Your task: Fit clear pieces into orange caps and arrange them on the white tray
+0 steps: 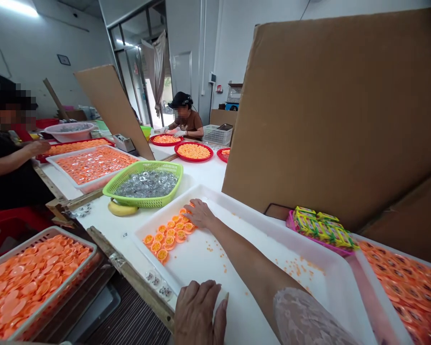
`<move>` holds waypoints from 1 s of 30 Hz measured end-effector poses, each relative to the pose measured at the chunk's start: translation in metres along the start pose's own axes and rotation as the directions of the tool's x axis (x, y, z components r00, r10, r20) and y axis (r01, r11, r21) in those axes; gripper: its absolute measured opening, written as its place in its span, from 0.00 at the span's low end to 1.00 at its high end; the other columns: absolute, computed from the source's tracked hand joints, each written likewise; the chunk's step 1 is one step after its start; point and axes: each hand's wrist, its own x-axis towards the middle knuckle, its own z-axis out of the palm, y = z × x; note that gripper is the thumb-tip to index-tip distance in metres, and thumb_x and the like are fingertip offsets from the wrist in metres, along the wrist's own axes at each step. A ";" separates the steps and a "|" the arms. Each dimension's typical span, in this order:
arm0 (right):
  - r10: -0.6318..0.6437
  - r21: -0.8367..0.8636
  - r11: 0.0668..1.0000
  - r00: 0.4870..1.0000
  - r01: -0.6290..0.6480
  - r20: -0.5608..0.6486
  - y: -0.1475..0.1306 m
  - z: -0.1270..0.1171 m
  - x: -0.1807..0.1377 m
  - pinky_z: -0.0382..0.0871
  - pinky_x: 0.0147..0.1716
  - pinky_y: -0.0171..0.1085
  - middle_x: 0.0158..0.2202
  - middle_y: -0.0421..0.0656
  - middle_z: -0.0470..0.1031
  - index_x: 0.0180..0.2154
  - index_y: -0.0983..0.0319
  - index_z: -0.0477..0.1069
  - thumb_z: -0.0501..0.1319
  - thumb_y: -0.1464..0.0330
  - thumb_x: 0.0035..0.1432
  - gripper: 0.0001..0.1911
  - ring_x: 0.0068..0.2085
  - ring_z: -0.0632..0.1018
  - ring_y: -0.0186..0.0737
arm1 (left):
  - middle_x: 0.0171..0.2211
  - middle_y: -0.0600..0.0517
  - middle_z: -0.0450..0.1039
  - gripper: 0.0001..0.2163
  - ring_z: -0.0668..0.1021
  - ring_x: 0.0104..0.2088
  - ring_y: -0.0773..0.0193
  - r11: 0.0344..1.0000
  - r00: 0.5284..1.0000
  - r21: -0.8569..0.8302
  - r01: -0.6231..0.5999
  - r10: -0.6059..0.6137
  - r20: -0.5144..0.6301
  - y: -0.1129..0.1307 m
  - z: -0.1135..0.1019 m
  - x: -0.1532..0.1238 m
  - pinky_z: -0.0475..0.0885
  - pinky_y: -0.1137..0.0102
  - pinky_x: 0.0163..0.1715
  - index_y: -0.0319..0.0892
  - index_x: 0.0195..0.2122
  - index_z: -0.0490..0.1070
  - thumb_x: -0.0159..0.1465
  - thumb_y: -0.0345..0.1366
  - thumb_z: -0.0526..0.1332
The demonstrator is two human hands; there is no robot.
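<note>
My right hand (200, 214) reaches across the white tray (251, 297), its fingers bent around an orange cup at the far end of a cluster. Small orange cups (170, 233) with yellowish round insides stand side by side at the tray's left end. At the near left rim lies my left hand (200, 311), fingers stretched out and slightly apart, holding nothing. Small orange bits (298, 268) are scattered over the tray floor. The underside of my right hand's fingers is partly hidden.
Nearby are a green basket (143, 165) of clear plastic pieces, a banana (122, 209), a crate of orange discs (39, 273) and a pink basket (290, 221) of yellow-green packets. A large cardboard sheet (330, 105) stands right. Two people (192, 122) work across the table.
</note>
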 end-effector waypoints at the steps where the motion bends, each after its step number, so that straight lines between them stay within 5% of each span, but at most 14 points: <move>1: -0.004 0.001 1.000 1.000 0.004 -0.004 0.001 0.001 -0.003 0.55 0.53 0.45 0.56 0.46 0.59 0.52 0.54 0.63 0.44 0.53 0.63 0.22 0.56 0.58 0.46 | 0.38 0.47 0.76 0.10 0.72 0.33 0.56 1.000 1.000 -0.002 0.002 -0.002 -0.001 -0.001 0.000 0.000 0.63 0.62 0.32 0.44 0.42 0.71 0.63 0.37 0.53; 18: -0.031 -0.023 0.999 0.994 0.034 0.103 -0.011 0.007 -0.011 0.46 0.56 0.53 0.63 0.41 0.52 0.61 0.48 0.48 0.35 0.50 0.62 0.28 0.64 0.47 0.50 | 0.42 0.52 0.75 0.10 0.71 0.35 0.58 0.999 0.993 -0.051 0.010 -0.004 0.118 -0.002 -0.010 0.001 0.62 0.62 0.34 0.46 0.43 0.70 0.61 0.33 0.57; 30: -0.058 -0.091 0.994 0.998 0.061 0.036 -0.012 -0.003 -0.078 0.52 0.54 0.46 0.59 0.42 0.59 0.59 0.50 0.53 0.40 0.54 0.64 0.24 0.61 0.53 0.48 | 0.39 0.50 0.75 0.08 0.70 0.36 0.56 0.993 0.991 -0.086 0.086 -0.076 0.110 0.010 -0.019 0.005 0.60 0.60 0.37 0.45 0.40 0.72 0.63 0.33 0.54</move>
